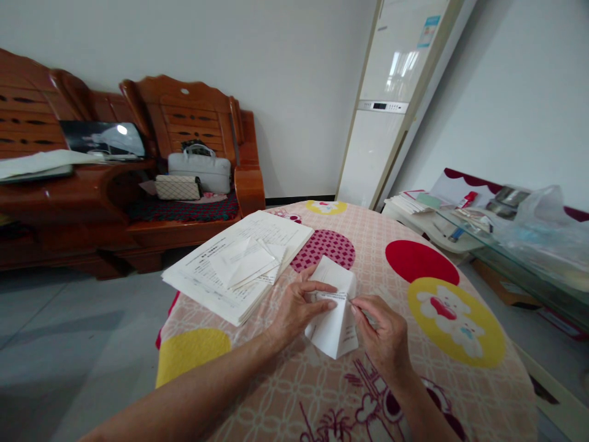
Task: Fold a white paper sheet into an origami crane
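Note:
A partly folded sheet of white printed paper (pixel 332 331) is between my hands over the patterned tablecloth. My left hand (pixel 299 307) pinches its left side, with thumb and index finger lying over the printed band across its middle. On the right, my right hand (pixel 384 331) pinches the paper's right edge between thumb and index finger. To the left lies a stack of printed sheets (pixel 193 282), and several small folded white papers (pixel 248 261) rest on top of it.
The round table wears a tablecloth (pixel 381 270) with coloured circles. Behind it stand a wooden chair (pixel 248 184) with bags and a tall white cabinet-like unit (pixel 377 141). At right, a glass-topped stand (pixel 510 245) holds papers, a metal pot and a plastic bag (pixel 547 221).

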